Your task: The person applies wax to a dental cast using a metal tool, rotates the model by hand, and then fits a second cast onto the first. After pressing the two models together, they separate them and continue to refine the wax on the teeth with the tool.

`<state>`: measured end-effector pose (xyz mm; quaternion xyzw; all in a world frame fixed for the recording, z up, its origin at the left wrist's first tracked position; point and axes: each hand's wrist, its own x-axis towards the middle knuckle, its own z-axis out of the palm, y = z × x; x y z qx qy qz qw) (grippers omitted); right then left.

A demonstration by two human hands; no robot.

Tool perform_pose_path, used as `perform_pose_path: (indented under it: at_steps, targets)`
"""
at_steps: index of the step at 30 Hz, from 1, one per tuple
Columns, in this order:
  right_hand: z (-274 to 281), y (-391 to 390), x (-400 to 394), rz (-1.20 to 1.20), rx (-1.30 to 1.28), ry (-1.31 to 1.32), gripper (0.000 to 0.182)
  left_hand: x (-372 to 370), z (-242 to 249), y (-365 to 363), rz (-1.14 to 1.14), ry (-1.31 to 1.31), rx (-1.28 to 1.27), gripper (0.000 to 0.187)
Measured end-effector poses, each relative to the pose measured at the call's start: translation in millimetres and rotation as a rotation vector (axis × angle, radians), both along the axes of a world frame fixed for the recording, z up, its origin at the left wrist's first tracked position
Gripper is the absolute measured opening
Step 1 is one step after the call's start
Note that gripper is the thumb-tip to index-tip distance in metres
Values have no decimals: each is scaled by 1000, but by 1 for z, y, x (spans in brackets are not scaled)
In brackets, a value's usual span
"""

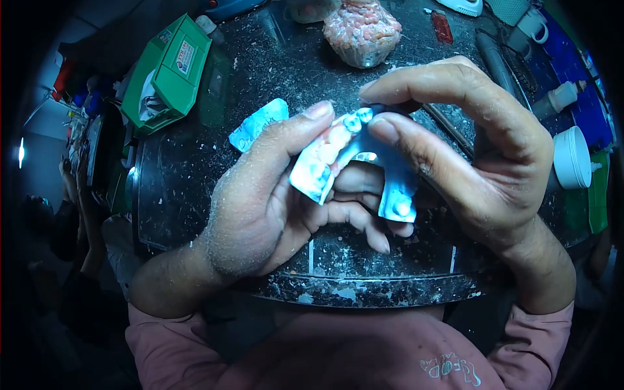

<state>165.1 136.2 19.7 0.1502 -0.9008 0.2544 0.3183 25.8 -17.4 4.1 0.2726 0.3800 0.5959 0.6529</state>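
A horseshoe-shaped dental cast [320, 168], lit bluish white with several teeth and a pinkish gum strip, is held above the workbench. My left hand [250, 201] grips its left side, thumb along the top near the front teeth and fingers underneath. At the front of the arch, the thumb and bent index finger of my right hand [494, 140] close around the edge beside the front teeth. Whether a small part sits between those fingertips is hidden. Behind my left thumb, a pale blue-white plaster piece [259, 122] with faint writing lies on the bench.
A green bin [170, 75] stands at the left. A lumpy pink-and-white mass [362, 34] and a red piece [442, 27] are at the back. To the right are a dark handpiece [495, 62], a white mug [535, 27] and a white jar [572, 157]. Another person's arm [81, 224] shows far left.
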Motion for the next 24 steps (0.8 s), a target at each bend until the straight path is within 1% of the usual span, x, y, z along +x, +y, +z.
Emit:
perform_pose_path:
  at_steps: [2, 3, 4, 6, 7, 9, 10, 12, 13, 15, 16, 24]
  targets:
    - [-31, 1, -6, 14, -506, 106, 31, 3, -4, -1, 43, -244, 24, 58]
    - [-37, -2, -13, 71, -470, 196, 36, 7, -3, -2, 121, -262, -3, 57]
    - [-38, -4, -13, 72, -475, 191, 36, 8, 0, -1, 125, -267, -7, 57]
    - [-34, -9, -11, 35, -566, 45, 41, 7, 4, 0, 127, -75, 32, 56]
    - [-29, -11, -8, 34, -570, 42, 41, 4, -2, -3, 68, -208, 133, 57]
    - [-15, -14, -4, -47, -471, -48, 43, 9, -3, -6, 103, -197, 144, 59]
    - [-13, -12, -3, -46, -475, -50, 43, 12, -4, -9, 136, -184, 156, 62]
    - [-11, -5, -4, 32, -225, -5, 42, 13, -5, -18, 155, -231, 154, 63]
    - [-11, -3, -4, 51, -177, 34, 45, 12, -5, -24, 174, -277, 158, 65]
    - [-13, -3, -3, 47, -181, 36, 45, 8, -6, -31, 209, -368, 166, 71]
    - [-9, -2, 5, 46, -181, 37, 45, 6, -7, -33, 208, -368, 163, 71]
    - [-15, -8, 9, 41, -183, 54, 46, -8, -20, -39, 167, -495, -9, 62]
